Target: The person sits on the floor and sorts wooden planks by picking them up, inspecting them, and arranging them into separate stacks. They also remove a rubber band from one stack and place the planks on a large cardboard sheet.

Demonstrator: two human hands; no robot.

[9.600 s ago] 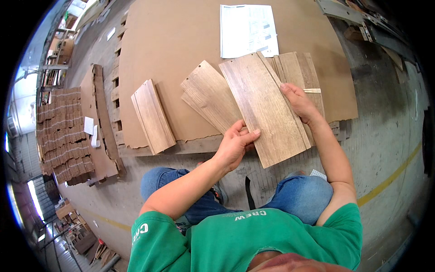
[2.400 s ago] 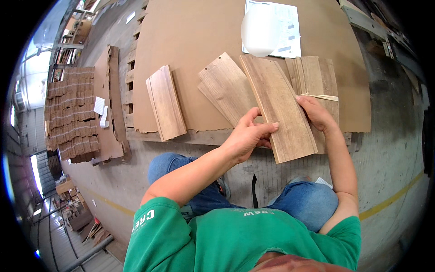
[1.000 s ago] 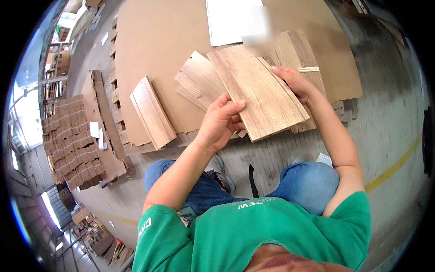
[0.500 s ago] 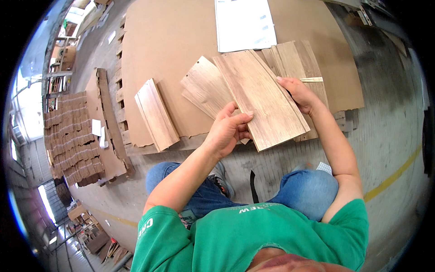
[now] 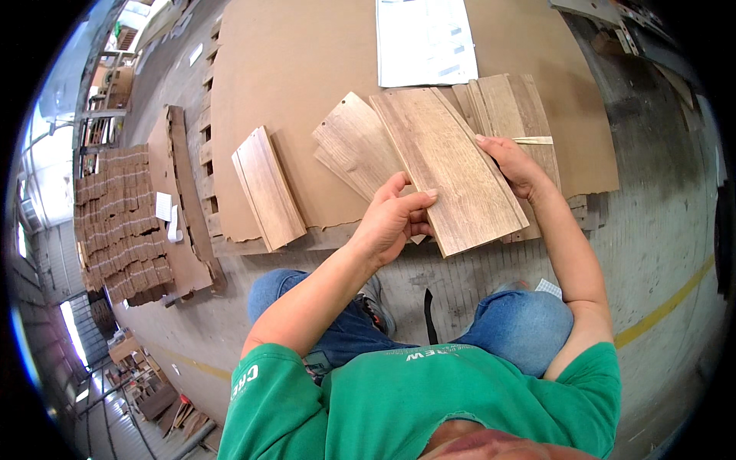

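Note:
A wood-grain panel (image 5: pixel 452 169) is held at a tilt between my two hands. My left hand (image 5: pixel 395 218) is closed on its lower left edge, thumb on the face and fingers curled beneath. At the right edge my right hand (image 5: pixel 512 165) grips it, thumb on top, the other fingers partly hidden. Behind the held panel lie wood-grain boards with small dark holes at one end (image 5: pixel 356 138). To the right is a group of boards (image 5: pixel 510 107) with a pale band (image 5: pixel 533 140) across it. A narrower grooved board (image 5: pixel 267 188) lies apart on the left.
Brown cardboard (image 5: pixel 299 69) covers a wooden pallet (image 5: pixel 207 157) under the boards. Printed paper sheets (image 5: pixel 425 42) lie at its far side. Stacked corrugated cardboard (image 5: pixel 123 222) stands on the left. A yellow line (image 5: pixel 667 307) crosses the floor at right.
The whole scene has shifted slightly to the right in view, apparently from head movement. My hands keep the same hold on the panel, and its tilt looks nearly unchanged.

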